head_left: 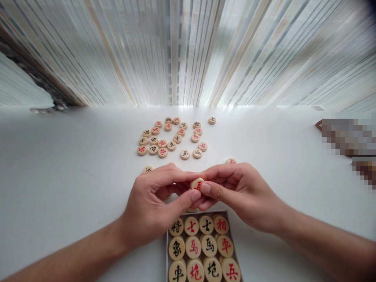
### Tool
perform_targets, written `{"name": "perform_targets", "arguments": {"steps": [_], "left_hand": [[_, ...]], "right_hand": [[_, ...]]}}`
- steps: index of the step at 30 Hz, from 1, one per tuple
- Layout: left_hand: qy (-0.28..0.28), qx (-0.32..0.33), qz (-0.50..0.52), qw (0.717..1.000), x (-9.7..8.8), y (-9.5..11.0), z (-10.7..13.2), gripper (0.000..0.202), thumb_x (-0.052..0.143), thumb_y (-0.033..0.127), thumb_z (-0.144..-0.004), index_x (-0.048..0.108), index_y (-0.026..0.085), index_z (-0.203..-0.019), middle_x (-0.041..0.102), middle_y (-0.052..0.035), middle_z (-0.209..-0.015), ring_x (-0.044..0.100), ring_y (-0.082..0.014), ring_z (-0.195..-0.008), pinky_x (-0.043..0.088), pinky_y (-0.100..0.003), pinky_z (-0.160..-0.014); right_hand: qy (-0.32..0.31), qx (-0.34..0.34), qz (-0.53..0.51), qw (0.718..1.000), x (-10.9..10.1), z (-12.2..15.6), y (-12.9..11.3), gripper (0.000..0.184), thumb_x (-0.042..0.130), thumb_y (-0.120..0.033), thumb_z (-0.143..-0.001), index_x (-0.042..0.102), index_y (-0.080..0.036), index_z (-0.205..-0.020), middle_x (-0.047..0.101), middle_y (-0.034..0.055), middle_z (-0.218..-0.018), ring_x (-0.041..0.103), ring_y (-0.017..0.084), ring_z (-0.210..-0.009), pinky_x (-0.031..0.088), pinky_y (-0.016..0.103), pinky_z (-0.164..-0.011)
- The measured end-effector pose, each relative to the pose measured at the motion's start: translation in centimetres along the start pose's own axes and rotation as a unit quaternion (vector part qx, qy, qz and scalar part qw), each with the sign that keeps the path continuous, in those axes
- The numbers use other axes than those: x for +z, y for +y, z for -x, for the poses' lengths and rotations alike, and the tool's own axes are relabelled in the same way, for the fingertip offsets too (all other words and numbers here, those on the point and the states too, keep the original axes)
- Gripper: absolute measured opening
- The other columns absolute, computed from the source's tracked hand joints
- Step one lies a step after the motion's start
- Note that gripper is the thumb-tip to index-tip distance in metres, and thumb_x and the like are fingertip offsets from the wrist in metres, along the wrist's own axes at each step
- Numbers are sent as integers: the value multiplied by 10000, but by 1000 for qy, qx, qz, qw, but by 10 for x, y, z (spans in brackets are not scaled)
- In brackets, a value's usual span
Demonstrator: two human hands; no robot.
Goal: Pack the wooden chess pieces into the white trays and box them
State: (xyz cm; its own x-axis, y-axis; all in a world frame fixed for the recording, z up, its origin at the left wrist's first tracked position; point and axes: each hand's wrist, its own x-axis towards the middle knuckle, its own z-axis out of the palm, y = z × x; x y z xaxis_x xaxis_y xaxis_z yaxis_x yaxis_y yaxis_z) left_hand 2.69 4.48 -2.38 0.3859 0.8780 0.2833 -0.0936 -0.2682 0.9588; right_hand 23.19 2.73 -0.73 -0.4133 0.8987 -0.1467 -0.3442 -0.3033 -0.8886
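Between the fingertips of both hands is a round wooden Chinese chess piece (196, 183) with a red character facing up. My left hand (161, 192) pinches it from the left side, and my right hand (235, 192) grips it from the right with thumb and fingers. Just below the hands sits an open box (167, 254) with rows of chess pieces, marked in red and black. My hands cover part of its far edge. Near my left hand's knuckles lies a loose black-marked piece (147, 170), partly hidden. A red-marked piece (231, 161) shows beyond my right hand.
Several loose chess pieces (162, 152) lie scattered on the white table (88, 188) beyond the hands. One black-marked piece (212, 120) lies apart at the back. A striped curtain (147, 51) hangs behind the table. Blurred-out objects (340, 135) stand at the right edge.
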Motion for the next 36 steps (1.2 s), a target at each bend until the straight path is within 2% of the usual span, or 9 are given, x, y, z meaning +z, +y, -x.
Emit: {"name": "perform_targets", "arguments": {"steps": [6, 11, 15, 20, 24, 27, 29, 33, 36], "left_hand": [[13, -22, 25, 999, 2, 5, -6, 339, 751, 1, -879, 881, 246, -1073, 816, -6, -896, 779, -98, -757, 656, -131, -697], [25, -59, 46, 997, 3, 8, -7, 259, 772, 18, -870, 876, 205, -1016, 847, 2, -852, 791, -94, -691, 661, -116, -661], [17, -55, 31, 998, 2, 7, -5, 272, 790, 19, -861, 870, 221, -1023, 861, 8, -890, 824, -112, -786, 671, -119, -728], [13, -27, -15, 999, 2, 3, -4, 320, 781, -5, -863, 867, 246, -1042, 859, 16, -929, 819, -99, -801, 663, -112, -754], [24, -12, -38, 999, 2, 1, -3, 284, 783, 10, -869, 856, 229, -1034, 835, 15, -922, 792, -93, -774, 663, -122, -712], [31, -1, -54, 998, 2, 0, -2, 255, 790, 25, -875, 848, 210, -1040, 826, 11, -914, 779, -82, -765, 651, -113, -709], [38, -3, -60, 997, 1, 0, -1, 234, 797, 36, -877, 847, 202, -1034, 830, 5, -916, 782, -84, -773, 649, -112, -719], [49, -30, -30, 998, 2, 0, -1, 206, 817, 71, -878, 842, 186, -1046, 851, -12, -912, 814, -117, -774, 676, -147, -720], [51, -46, 1, 998, 2, 0, -2, 202, 833, 82, -866, 850, 176, -1045, 856, -21, -875, 816, -130, -720, 685, -163, -679]], "right_hand": [[-12, -39, -7, 999, 3, -1, 0, 117, 803, -149, -954, 855, -205, -1042, 867, 29, -902, 841, 123, -803, 687, 163, -801], [6, -7, -33, 999, 1, -1, 2, 316, 961, -77, -750, 840, -207, -1012, 860, 23, -858, 835, 128, -769, 675, 144, -763], [27, -4, -25, 999, 0, -1, 5, 318, 989, -88, -707, 825, -201, -955, 845, 14, -817, 826, 133, -725, 676, 157, -728], [55, -58, 75, 994, -2, -1, 7, 249, 985, -116, -718, 849, -201, -908, 822, 4, -794, 774, 99, -685, 634, 123, -673], [94, -138, 203, 965, -7, 0, 7, 163, 933, -162, -789, 862, -199, -930, 812, 36, -816, 729, 121, -677, 617, 181, -627], [91, -192, 264, 941, -8, 0, 7, 86, 850, -180, -865, 862, -201, -947, 813, 68, -868, 732, 158, -694, 622, 245, -598], [96, -203, 269, 936, -8, 1, 8, 106, 835, -177, -875, 859, -203, -975, 816, 70, -870, 746, 168, -692, 631, 260, -589], [124, -175, 223, 951, -6, 3, 12, 272, 900, -189, -829, 835, -207, -1093, 823, 44, -805, 766, 167, -626, 662, 259, -572], [114, -167, 195, 960, -5, 4, 12, 274, 911, -196, -824, 837, -206, -1087, 830, 39, -789, 770, 170, -601, 679, 262, -559]]}}
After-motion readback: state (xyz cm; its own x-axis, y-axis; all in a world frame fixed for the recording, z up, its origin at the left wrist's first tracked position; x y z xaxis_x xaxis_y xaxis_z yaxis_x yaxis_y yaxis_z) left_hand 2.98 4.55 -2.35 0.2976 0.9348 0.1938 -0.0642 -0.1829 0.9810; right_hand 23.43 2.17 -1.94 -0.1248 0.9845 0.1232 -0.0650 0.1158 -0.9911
